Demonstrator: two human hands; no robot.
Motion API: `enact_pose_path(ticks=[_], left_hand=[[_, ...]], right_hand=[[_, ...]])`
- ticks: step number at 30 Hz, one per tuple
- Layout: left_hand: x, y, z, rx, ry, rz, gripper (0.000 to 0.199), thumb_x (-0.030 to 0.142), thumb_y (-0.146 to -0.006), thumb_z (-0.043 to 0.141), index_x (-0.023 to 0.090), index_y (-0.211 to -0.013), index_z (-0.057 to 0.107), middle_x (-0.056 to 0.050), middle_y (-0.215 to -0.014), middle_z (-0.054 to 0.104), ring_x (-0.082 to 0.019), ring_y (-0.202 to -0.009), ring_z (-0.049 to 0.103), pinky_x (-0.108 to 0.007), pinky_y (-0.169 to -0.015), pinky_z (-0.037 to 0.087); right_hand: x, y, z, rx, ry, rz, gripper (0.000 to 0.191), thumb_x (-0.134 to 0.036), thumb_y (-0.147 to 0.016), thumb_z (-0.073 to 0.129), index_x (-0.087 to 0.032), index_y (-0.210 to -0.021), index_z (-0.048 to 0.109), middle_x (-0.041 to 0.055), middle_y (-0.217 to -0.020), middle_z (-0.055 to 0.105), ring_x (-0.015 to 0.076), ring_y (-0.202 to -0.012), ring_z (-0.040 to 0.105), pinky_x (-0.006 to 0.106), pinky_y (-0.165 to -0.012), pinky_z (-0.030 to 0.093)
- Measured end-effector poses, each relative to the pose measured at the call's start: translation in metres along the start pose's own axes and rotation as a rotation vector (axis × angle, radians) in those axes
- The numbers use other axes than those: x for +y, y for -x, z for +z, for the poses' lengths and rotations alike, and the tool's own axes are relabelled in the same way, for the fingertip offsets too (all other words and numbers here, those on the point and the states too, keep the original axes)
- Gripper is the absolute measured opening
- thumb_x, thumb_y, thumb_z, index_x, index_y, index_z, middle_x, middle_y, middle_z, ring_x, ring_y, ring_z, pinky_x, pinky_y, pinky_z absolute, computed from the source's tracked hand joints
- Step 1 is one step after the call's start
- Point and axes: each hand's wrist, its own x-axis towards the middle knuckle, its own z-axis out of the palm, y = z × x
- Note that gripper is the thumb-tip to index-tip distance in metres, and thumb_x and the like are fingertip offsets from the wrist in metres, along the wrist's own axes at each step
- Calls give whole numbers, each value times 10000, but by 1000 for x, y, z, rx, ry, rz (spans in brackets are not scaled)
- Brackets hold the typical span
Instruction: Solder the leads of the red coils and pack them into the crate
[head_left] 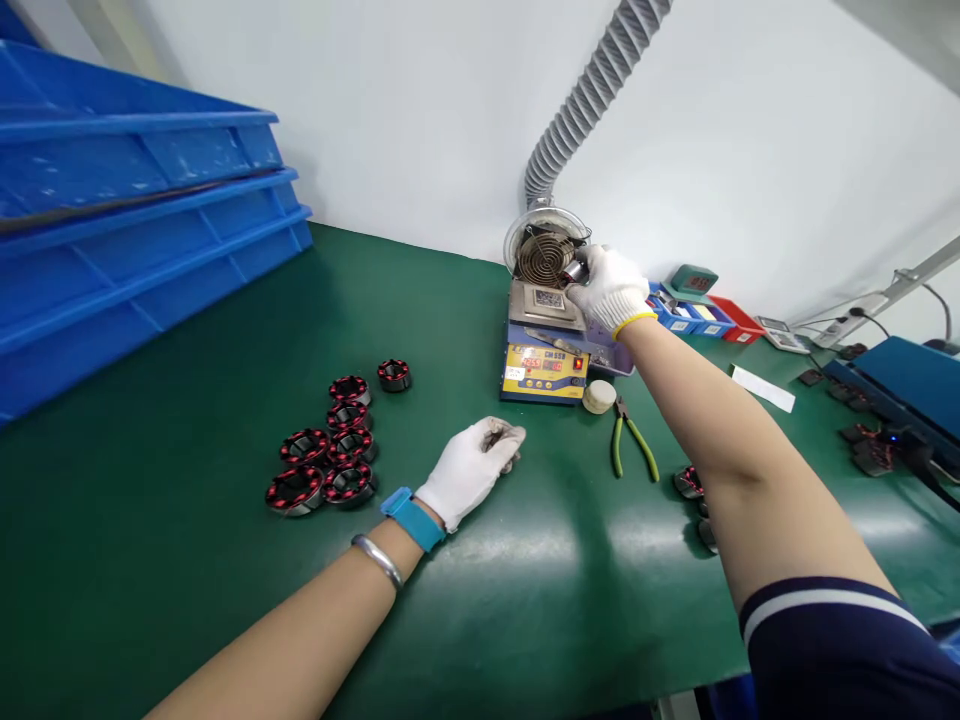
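My right hand (609, 288), in a white knitted glove with a yellow cuff edge, is closed around a stator (576, 271). It tilts the stator over the square metal top of a solder pot (544, 372) with a yellow front panel and red digits. The far side of the stator is hidden by my fingers. My left hand (471, 468), also white-gloved and grey at the fingertips, hovers or rests low over the green table. Its fingers are curled together, with nothing visible in them. To its left stand several stators (350, 444) with red-and-black windings, one (394, 375) slightly apart.
A fume hose (592, 100) drops to a hood behind the pot. Green-handled cutters (632, 440) and a round pale tin (598, 397) lie at its right. Stacked blue crates (142, 230) border the left. Small bins (701, 318) and a blue device (907, 390) stand at right.
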Motion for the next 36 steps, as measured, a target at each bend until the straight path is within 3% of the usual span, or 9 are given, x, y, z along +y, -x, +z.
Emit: enact_pose_path(ticks=[4, 12, 21, 26, 31, 36], left_hand=[[-9, -3, -1, -24, -49, 34, 327, 473, -809, 587, 151, -867, 584, -27, -738, 619, -127, -628, 537, -256, -605, 429], [-7, -1, -2, -38, -170, 63, 259, 412, -827, 552, 166, -883, 612, -52, -845, 674, -163, -755, 608, -276, -700, 464], [-7, -1, -2, -37, -200, 64, 218, 373, -821, 559, 178, -898, 622, -44, -881, 693, -165, -785, 627, -280, -735, 477], [-10, -3, -2, -8, -110, 77, 243, 377, -796, 602, 162, -908, 622, -63, -916, 697, -175, -836, 640, -291, -780, 486], [-8, -5, 1, 126, 12, 86, 427, 399, -783, 643, 134, -1115, 601, -80, -974, 689, -156, -832, 638, -274, -785, 494], [-4, -3, 2, 248, -8, 215, 515, 366, -814, 630, 171, -1278, 521, -85, -1128, 658, -118, -713, 625, -244, -701, 500]], right_hand=[[-15, -28, 5, -111, 239, -49, 451, -355, -755, 646, -138, -1143, 574, 131, -1120, 592, 301, -1034, 583, 445, -881, 483], [-30, -32, 18, -211, 346, -65, 479, -356, -704, 679, -180, -1137, 572, 139, -1136, 574, 341, -1025, 590, 492, -843, 511], [-29, -32, 23, -184, 323, -70, 448, -362, -697, 691, -194, -1101, 600, 134, -1100, 594, 357, -1012, 595, 521, -828, 511], [-28, -32, 7, -106, 242, -23, 456, -360, -694, 678, -199, -1115, 612, 120, -1104, 620, 332, -1007, 599, 498, -837, 508], [-39, -2, -12, -89, 11, 75, 381, -412, -726, 631, -248, -1069, 649, 41, -1003, 670, 290, -958, 625, 447, -832, 509], [-71, 77, -4, -252, -348, 169, 602, -507, -707, 649, -292, -1262, 563, 10, -1010, 687, 258, -954, 642, 417, -872, 503]])
